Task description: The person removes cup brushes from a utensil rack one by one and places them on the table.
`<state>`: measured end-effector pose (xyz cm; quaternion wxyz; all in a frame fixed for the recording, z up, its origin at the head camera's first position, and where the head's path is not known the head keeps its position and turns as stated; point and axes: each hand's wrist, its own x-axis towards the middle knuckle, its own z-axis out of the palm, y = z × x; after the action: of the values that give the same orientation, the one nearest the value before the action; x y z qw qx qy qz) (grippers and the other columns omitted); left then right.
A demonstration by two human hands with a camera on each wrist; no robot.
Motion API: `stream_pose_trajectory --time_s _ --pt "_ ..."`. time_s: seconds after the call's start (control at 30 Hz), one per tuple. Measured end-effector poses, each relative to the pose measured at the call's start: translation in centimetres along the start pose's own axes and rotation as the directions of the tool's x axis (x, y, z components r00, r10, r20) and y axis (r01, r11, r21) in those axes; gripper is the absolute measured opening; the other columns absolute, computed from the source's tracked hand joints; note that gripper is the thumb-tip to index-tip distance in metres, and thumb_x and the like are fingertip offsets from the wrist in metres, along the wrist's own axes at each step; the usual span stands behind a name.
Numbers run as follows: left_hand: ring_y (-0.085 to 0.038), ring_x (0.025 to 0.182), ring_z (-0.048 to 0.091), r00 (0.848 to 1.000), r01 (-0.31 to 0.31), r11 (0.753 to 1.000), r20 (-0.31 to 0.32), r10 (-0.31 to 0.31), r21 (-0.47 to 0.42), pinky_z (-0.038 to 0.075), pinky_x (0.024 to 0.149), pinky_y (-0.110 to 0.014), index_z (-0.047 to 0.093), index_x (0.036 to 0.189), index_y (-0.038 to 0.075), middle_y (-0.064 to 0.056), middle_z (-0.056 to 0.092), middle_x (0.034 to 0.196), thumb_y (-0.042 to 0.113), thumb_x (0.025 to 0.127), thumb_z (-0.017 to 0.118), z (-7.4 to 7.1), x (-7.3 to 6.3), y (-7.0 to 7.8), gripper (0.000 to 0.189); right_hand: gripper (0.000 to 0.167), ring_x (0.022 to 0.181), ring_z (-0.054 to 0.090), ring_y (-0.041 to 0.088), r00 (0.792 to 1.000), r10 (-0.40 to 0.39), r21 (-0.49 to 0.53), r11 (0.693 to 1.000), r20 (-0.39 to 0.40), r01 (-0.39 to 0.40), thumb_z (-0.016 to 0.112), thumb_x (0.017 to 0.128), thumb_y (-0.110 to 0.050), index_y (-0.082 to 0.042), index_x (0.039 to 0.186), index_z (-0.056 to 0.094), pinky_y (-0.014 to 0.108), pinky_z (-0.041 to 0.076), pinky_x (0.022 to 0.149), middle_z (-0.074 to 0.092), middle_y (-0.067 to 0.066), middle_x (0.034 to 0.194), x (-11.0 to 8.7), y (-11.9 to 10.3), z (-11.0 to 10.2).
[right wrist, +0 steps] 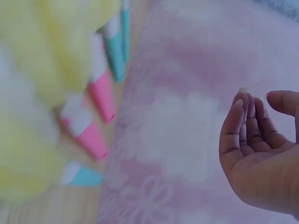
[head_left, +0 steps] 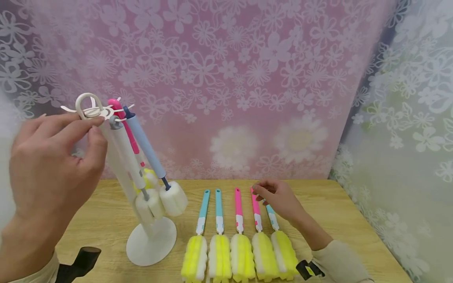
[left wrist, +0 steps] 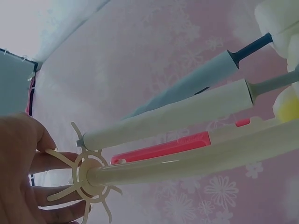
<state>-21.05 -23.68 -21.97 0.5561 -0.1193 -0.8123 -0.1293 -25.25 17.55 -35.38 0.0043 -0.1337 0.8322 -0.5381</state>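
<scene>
At the left, my left hand (head_left: 58, 153) grips the hooked top (left wrist: 89, 173) of a white stand, its fingers among the hooks. From the stand hang three sponge bottle brushes: one with a light blue handle (head_left: 145, 143), one with a white handle (head_left: 127, 151) and one with a pink handle (head_left: 131, 135). My right hand (head_left: 283, 202) hovers above the handle ends of a row of brushes, with loosely curled fingers and nothing between them. Beneath it are a pink-handled brush (head_left: 255, 208) and a teal-handled brush (head_left: 271, 217), the latter's handle partly hidden.
More yellow-and-white sponge brushes lie side by side, with a pink handle (head_left: 238, 206) and teal handles (head_left: 219, 208). The stand's round white base (head_left: 136, 251) rests on the wooden table (head_left: 339, 220). A pink flowered curtain (head_left: 226, 90) hangs behind the table.
</scene>
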Motion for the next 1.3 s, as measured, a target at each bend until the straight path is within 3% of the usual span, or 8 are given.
stream_pose_trajectory --time_s 0.1,0.2,0.43,0.57,0.7,0.8,1.17,1.3 --pt "-0.021 0.106 0.059 0.999 -0.036 0.999 -0.002 0.036 -0.007 0.035 0.101 -0.035 0.065 0.120 0.040 0.015 0.064 0.118 0.030 0.084 0.059 2.2 -1.3 -5.1 0.038 0.027 0.083 0.063 0.022 0.997 -0.073 0.059 0.996 0.038 0.071 0.058 0.096 -0.026 -0.001 0.106 0.063 0.033 0.054 0.070 0.065 0.009 0.095 0.2 -2.2 2.1" --pt "-0.016 0.111 0.059 0.999 -0.040 0.999 -0.013 0.040 0.002 0.029 0.108 -0.037 0.064 0.119 0.042 0.019 0.061 0.121 0.030 0.084 0.061 2.6 -1.6 -6.4 0.038 0.024 0.083 0.064 0.022 0.986 -0.155 0.116 0.982 0.056 0.147 0.058 0.096 -0.024 -0.003 0.106 0.064 0.033 0.055 0.071 0.066 0.009 0.094 0.7 -4.2 4.4" --pt "-0.036 0.103 0.059 0.997 0.077 0.995 -0.011 -0.078 -0.056 0.031 0.107 -0.050 0.074 0.110 0.016 -0.010 0.067 0.114 0.027 0.090 0.050 -1.7 0.6 2.5 0.033 0.024 0.089 0.065 0.019 0.934 -0.350 0.247 0.913 0.069 0.324 0.057 0.096 -0.020 -0.005 0.112 0.066 0.034 0.055 0.077 0.067 0.007 0.100 1.9 -8.4 10.2" --pt "-0.038 0.096 0.060 0.998 0.054 0.997 -0.011 -0.055 -0.055 0.036 0.103 -0.050 0.074 0.104 0.004 -0.017 0.068 0.103 0.023 0.092 0.046 -2.6 1.1 5.1 0.036 0.028 0.097 0.064 0.017 0.904 -0.423 0.296 0.873 0.065 0.387 0.059 0.095 -0.018 -0.005 0.119 0.064 0.031 0.053 0.083 0.067 0.008 0.109 2.2 -10.5 13.2" --pt "-0.037 0.094 0.061 1.000 0.017 0.999 -0.007 -0.017 -0.048 0.038 0.102 -0.050 0.074 0.103 0.002 -0.018 0.068 0.100 0.023 0.093 0.042 -2.5 1.2 5.5 0.040 0.037 0.107 0.061 0.012 0.875 -0.480 0.284 0.848 0.057 0.447 0.062 0.093 -0.019 -0.005 0.127 0.060 0.025 0.049 0.089 0.064 0.007 0.120 2.4 -12.2 15.5" --pt "-0.037 0.095 0.061 1.000 0.005 0.999 -0.005 -0.005 -0.035 0.037 0.102 -0.049 0.074 0.104 0.002 -0.018 0.068 0.100 0.024 0.093 0.041 -2.4 1.2 5.5 0.041 0.043 0.111 0.059 0.009 0.868 -0.494 0.262 0.845 0.047 0.466 0.064 0.092 -0.020 -0.006 0.131 0.057 0.023 0.048 0.090 0.061 0.004 0.126 2.7 -13.0 16.9" --pt "-0.035 0.100 0.061 0.999 0.033 0.998 -0.022 -0.034 -0.056 0.036 0.105 -0.045 0.074 0.106 0.004 -0.017 0.068 0.102 0.023 0.093 0.046 -2.1 1.2 5.6 0.036 0.034 0.091 0.062 0.002 0.924 -0.380 0.177 0.907 -0.049 0.383 0.067 0.089 -0.030 -0.014 0.119 0.066 0.019 0.051 0.079 0.066 -0.010 0.105 3.7 -14.0 19.0" --pt "-0.034 0.100 0.061 0.999 0.037 0.998 -0.013 -0.038 -0.047 0.035 0.106 -0.044 0.073 0.107 0.004 -0.017 0.068 0.103 0.023 0.093 0.046 -2.2 1.2 5.6 0.036 0.030 0.084 0.061 0.002 0.918 -0.393 0.154 0.905 -0.057 0.397 0.067 0.089 -0.029 -0.012 0.115 0.067 0.018 0.051 0.077 0.066 -0.009 0.099 3.9 -14.0 19.4"
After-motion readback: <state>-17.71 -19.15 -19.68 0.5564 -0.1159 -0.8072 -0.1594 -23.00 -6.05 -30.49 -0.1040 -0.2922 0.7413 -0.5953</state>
